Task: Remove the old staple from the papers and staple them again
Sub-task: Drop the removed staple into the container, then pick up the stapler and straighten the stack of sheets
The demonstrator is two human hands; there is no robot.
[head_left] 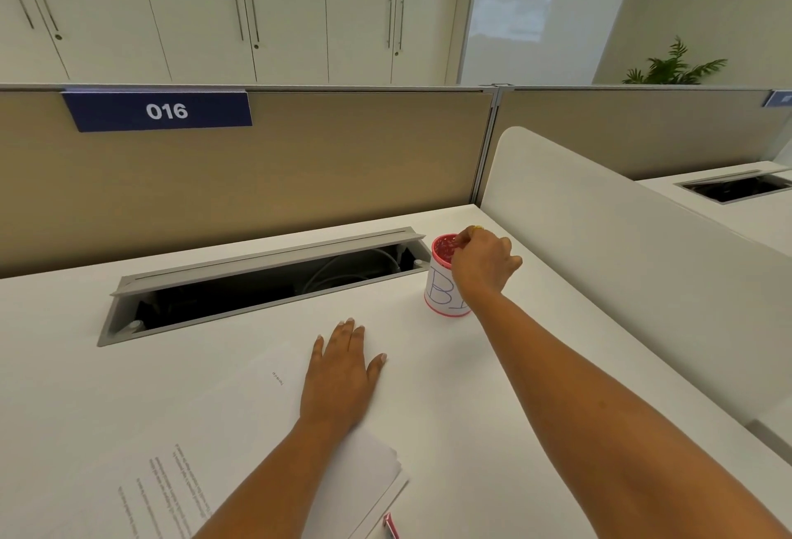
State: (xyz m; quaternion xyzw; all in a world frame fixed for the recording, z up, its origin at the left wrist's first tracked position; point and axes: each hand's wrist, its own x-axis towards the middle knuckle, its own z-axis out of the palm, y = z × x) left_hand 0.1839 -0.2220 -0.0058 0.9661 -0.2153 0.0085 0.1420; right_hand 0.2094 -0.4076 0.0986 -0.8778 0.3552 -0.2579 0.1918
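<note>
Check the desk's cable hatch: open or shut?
Open. The grey flap is tilted up, and the dark cavity beneath it shows, with cables inside.

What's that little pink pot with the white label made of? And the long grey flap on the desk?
The little pink pot looks like glossy plastic: its rim is smooth and shiny. Its white label looks like paper, with blue pen letters. The long grey flap seems matt metal, perhaps aluminium: thin, straight, dull sheen.
</note>
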